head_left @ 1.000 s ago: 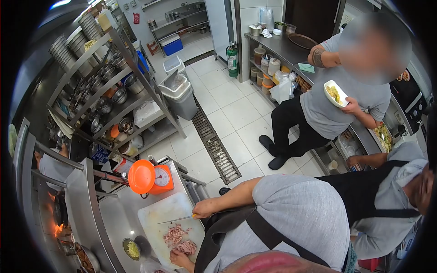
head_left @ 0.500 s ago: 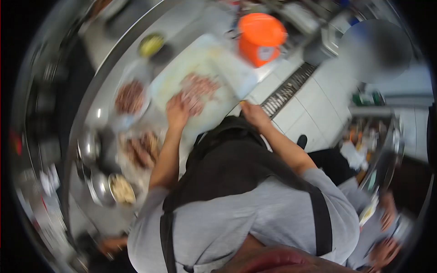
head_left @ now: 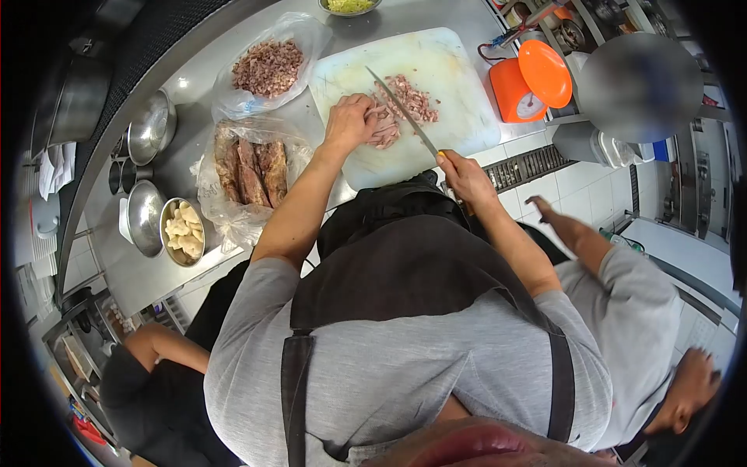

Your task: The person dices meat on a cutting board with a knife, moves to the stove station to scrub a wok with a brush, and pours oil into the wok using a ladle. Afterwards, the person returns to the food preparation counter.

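Observation:
A white cutting board [head_left: 459, 62] lies on the steel counter in front of me. My left hand [head_left: 350, 121] has its fingers curled over a portion of sliced meat [head_left: 383, 132], pressing it to the board. My right hand [head_left: 467, 179] is closed round the handle of a kitchen knife [head_left: 412, 121] at the board's near right edge. The long blade slants up and left across the board, between the sliced meat and a spread of diced meat [head_left: 416, 101]. A little yellow of the handle shows by the thumb.
Left of the board are a bag of diced meat [head_left: 268, 66], a bag of large meat pieces [head_left: 257, 171], metal bowls [head_left: 152, 128] and a bowl of pale chunks [head_left: 184, 233]. An orange scale [head_left: 513, 89] stands right. People flank me: a grey sleeve [head_left: 638, 288], a black sleeve [head_left: 128, 381].
My view has swung and sharpened, so the board sits higher and further right in it. The knife blade now shows plainly. A person in grey appears closer on my right, one arm stretched out.

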A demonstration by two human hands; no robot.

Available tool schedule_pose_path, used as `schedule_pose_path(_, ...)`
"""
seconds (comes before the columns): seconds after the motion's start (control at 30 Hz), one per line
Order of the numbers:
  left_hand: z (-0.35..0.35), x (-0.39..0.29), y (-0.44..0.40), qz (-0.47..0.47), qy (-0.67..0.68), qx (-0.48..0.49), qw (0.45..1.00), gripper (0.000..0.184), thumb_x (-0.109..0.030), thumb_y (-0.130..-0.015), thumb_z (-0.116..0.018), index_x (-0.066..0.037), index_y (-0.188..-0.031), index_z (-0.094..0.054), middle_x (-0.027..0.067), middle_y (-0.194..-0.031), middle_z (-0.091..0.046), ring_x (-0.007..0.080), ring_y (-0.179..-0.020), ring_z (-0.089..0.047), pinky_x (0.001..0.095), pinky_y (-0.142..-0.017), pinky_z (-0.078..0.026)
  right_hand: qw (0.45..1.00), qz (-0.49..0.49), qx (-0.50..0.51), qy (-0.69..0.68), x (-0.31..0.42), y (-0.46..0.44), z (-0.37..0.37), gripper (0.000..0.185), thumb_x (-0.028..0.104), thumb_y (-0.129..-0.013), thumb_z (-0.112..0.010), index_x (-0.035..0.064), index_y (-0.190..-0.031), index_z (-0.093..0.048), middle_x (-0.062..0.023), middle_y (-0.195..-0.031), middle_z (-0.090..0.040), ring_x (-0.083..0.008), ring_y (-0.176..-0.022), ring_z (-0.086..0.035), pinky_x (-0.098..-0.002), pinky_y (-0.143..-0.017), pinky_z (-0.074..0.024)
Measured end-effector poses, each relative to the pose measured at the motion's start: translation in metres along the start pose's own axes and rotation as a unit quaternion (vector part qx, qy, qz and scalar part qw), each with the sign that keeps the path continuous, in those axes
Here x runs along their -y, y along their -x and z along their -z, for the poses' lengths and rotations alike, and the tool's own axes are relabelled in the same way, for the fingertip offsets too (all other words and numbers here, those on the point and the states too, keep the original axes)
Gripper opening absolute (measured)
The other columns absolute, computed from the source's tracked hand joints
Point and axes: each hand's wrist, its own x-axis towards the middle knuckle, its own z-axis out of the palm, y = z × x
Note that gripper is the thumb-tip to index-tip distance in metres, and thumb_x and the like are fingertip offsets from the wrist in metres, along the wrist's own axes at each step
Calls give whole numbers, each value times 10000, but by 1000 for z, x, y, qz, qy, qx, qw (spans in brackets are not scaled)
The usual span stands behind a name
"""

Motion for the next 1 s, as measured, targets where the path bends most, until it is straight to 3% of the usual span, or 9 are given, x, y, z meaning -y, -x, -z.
schedule_pose_path(0.07, 8, -9, -1, 24, -52, 3, 998, 222, -170, -762, -628, -77, -963, -644, 79, -1027, -618, 308, -979, -557, 412, -835, -457, 999, 20, 21, 44, 3, 4, 3, 343, 363, -973, -441, 47, -1018, -567, -251, -749, -602, -457, -775, -573, -498, -663, -430)
schedule_pose_path(0.4, -12, 4, -2, 7, -8, -32, 999, 221, -131, -740, -620, -47, -943, -638, 107, -996, -636, 309, -958, -569, 415, -840, -461, 993, 41, 88, 60, -2, -13, 15, 316, 350, -973, -451, 57, -1009, -561, -235, -724, -597, -445, -775, -573, -493, -669, -429)
schedule_pose_path(0.67, -10, -2, -2, -9, 14, -63, 998, 177, -79, -735, -622, -40, -907, -640, 106, -972, -641, 311, -933, -580, 413, -812, -473, 988, 147, 8, 44, -2, -103, -49, 323, 340, -954, -477, 31, -999, -561, -253, -793, -618, -457, -795, -580, -511, -699, -442)
schedule_pose_path(0.77, -11, -1, -1, -19, 12, -83, 996, 182, -87, -735, -643, -39, -911, -644, 101, -976, -640, 314, -932, -579, 418, -806, -475, 986, 159, -19, 40, -3, -92, -38, 359, 346, -972, -434, 51, -1133, -561, -243, -737, -617, -425, -665, -605, -490, -610, -482)
schedule_pose_path(0.83, -1, -6, 0, -2, 13, -78, 997, 183, -92, -737, -650, -41, -913, -646, 99, -982, -640, 314, -935, -578, 417, -816, -473, 997, 45, 50, -22, 11, -72, -24, 372, 352, -977, -427, 51, -1154, -555, -206, -635, -583, -362, -483, -573, -429, -449, -478)
schedule_pose_path(0.87, 4, -8, 2, 16, 14, -70, 997, 185, -97, -739, -657, -42, -915, -648, 96, -989, -640, 314, -938, -576, 417, -825, -472, 998, 43, 52, -20, 14, -62, -17, 372, 352, -977, -427, 51, -1154, -555, -206, -635, -583, -362, -483, -573, -429, -449, -478)
schedule_pose_path(0.93, 7, -8, 4, 25, 3, -61, 998, 181, -95, -741, -654, -45, -914, -650, 94, -993, -640, 312, -941, -574, 413, -835, -471, 999, 12, 42, -3, 15, -42, -4, 313, 339, -964, -471, 68, -1084, -572, -262, -811, -617, -457, -810, -581, -508, -695, -442)
schedule_pose_path(1.0, 5, -5, 3, 32, -9, -57, 998, 177, -93, -743, -651, -47, -913, -651, 92, -997, -640, 309, -944, -572, 410, -845, -470, 999, 9, 50, 8, 5, -29, 7, 309, 332, -962, -479, 83, -1117, -577, -257, -812, -620, -452, -809, -581, -498, -699, -448)
